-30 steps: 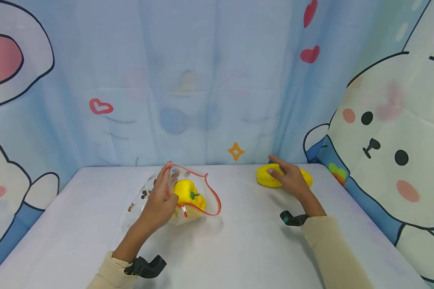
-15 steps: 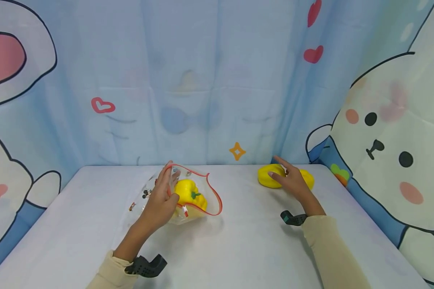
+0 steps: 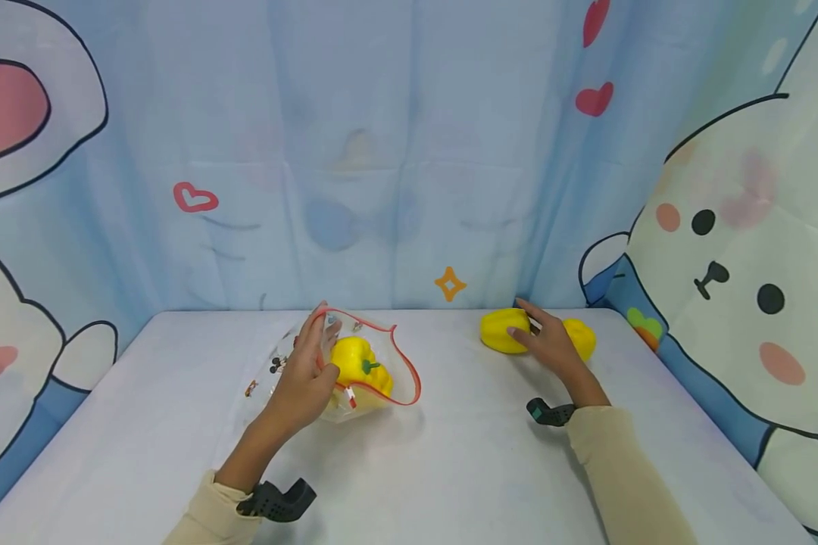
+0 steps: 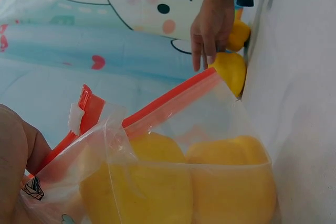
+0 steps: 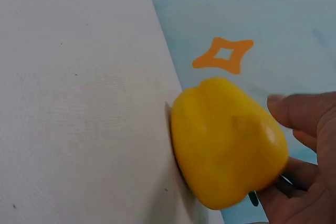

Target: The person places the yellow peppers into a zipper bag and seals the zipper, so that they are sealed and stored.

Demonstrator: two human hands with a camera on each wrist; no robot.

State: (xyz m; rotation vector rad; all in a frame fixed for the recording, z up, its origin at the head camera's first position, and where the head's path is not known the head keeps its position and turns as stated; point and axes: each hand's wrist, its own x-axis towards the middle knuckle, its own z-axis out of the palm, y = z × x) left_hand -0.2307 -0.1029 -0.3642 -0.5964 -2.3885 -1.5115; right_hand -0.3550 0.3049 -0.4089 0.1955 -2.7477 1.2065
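Note:
My left hand grips the side of a clear zip bag with a red zip edge, its mouth spread open to the right. Inside lie two yellow bell peppers, one showing its green stem in the head view. At the table's back right, my right hand is at another yellow bell pepper. Its fingers touch the stem end, and the thumb stands just off the skin in the right wrist view. One more yellow bell pepper sits behind that hand, partly hidden by it.
A white-covered table stretches under both hands. Right behind its back edge hangs a blue printed curtain, with a large rabbit figure at the right. Each wrist wears a black camera mount.
The pepper at my right hand has shifted slightly left and turned, the hand moving along beside it. My left hand keeps its grip on the bag, about where it was.

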